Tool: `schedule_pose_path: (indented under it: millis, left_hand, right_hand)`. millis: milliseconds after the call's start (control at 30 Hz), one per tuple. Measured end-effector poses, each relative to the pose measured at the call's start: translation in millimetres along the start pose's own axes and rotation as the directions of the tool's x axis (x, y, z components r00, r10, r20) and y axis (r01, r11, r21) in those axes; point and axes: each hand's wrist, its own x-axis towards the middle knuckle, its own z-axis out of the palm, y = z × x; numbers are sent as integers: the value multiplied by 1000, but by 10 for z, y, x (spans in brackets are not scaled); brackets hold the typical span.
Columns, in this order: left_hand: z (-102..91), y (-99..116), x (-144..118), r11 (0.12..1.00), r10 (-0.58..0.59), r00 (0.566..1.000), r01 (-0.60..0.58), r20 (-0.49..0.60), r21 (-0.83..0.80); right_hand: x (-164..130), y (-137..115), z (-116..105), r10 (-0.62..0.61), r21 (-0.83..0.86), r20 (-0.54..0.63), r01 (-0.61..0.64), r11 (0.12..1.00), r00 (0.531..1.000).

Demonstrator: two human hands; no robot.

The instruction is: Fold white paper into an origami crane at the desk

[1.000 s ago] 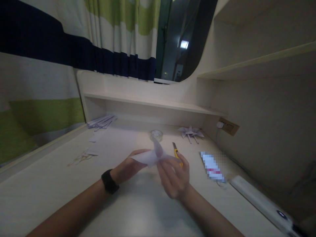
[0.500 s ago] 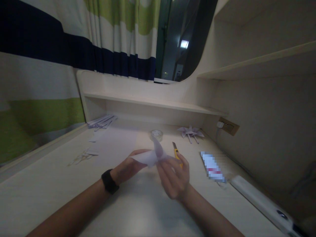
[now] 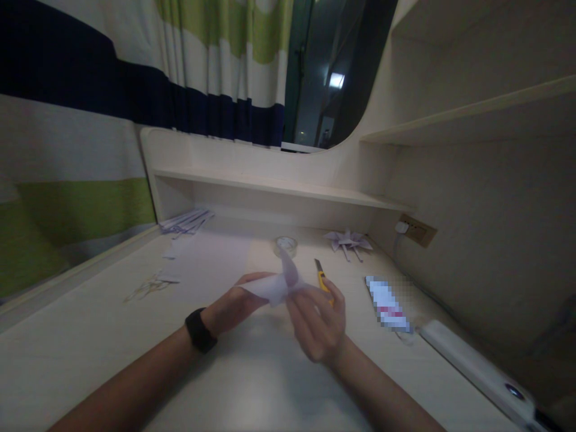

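- Hands meet above the near middle of the desk [image 3: 67, 336]. The left hand [image 3: 234, 309], watch [image 3: 200, 330] on its wrist, pinches the left flap of the paper [image 3: 276, 285]. The right hand [image 3: 317, 324] closes its fingers on the right flap from below.
- Paper is a pale, part-folded piece held clear of the desk, between both hands. One point stands up at the centre; the flaps spread to either side.
- Grip judgement: keep both pinches close to the central fold. A pinch far out on a flap lets thin paper bow, and the crease wanders.
- Crease judgement: line up the edges first, then press from the centre outward with a fingertip. Thin paper tears at a point where several folds meet, so apply pressure gradually.
- Support judgement: the bare desk directly below gives a firm backing. Lowering the piece onto it is likely to give a sharper crease than folding in the air.
- Light is dim and the folds are blurred; their exact layout cannot be read.
- Knife [image 3: 323, 279], yellow, lies just beyond the right hand. Keep the fingers and the paper away from its tip.
- Tape [image 3: 285, 245] sits beyond the paper, further back on the desk.
- Sheet [image 3: 211, 258] lies flat to the left of the tape; scraps [image 3: 146, 288] lie nearer the left edge.
- Folded flower [image 3: 347, 240] rests far right, near the wall.
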Motion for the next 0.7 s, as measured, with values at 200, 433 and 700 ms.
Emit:
schedule_pose_path:
  millis: [200,433,700]
  left_hand:
    - [-50,-56,0,999,-3,1000,2,-9,-34]
    - [-76,-91,9,1000,14,1000,-14,-14,0]
    - [-100,-79,6,969,95,995,-93,3,230]
  right_hand:
    - [-29,-3,33,25,0,-1,-25,1000,1000]
    - [-33,-6,27,42,-8,19,-42,999,999]
    - [-79,57,144,180,19,-11,-180,984,984]
